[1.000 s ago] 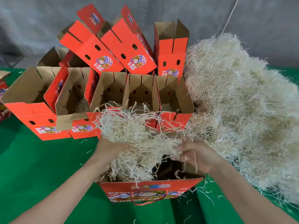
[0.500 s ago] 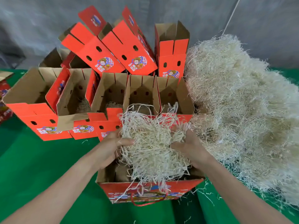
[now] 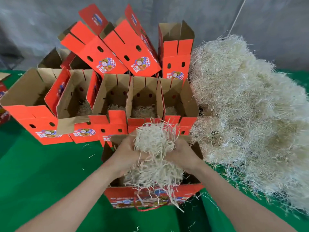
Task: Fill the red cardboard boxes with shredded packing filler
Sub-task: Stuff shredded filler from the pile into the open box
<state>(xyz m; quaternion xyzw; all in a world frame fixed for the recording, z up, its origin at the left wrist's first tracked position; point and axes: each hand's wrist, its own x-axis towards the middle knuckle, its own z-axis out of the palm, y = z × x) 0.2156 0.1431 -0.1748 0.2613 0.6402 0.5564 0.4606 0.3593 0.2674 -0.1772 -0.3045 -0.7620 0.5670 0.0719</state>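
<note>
An open red cardboard box [image 3: 117,196] stands on the green table right in front of me. Over its opening both hands squeeze a clump of pale shredded filler [image 3: 153,141] between them. My left hand [image 3: 127,151] grips its left side and my right hand [image 3: 180,153] grips its right side. More strands [image 3: 155,174] hang below the hands into the box and spill over its front wall.
A big heap of loose filler [image 3: 247,114] covers the table's right side. Behind the near box stands a row of open red boxes [image 3: 110,124] with filler inside, and more boxes [image 3: 110,52] are stacked tilted on top. Green cloth [image 3: 46,173] lies at left.
The hands have come closer together and pressed the spread-out filler into a tighter clump, lowering it deeper into the near box.
</note>
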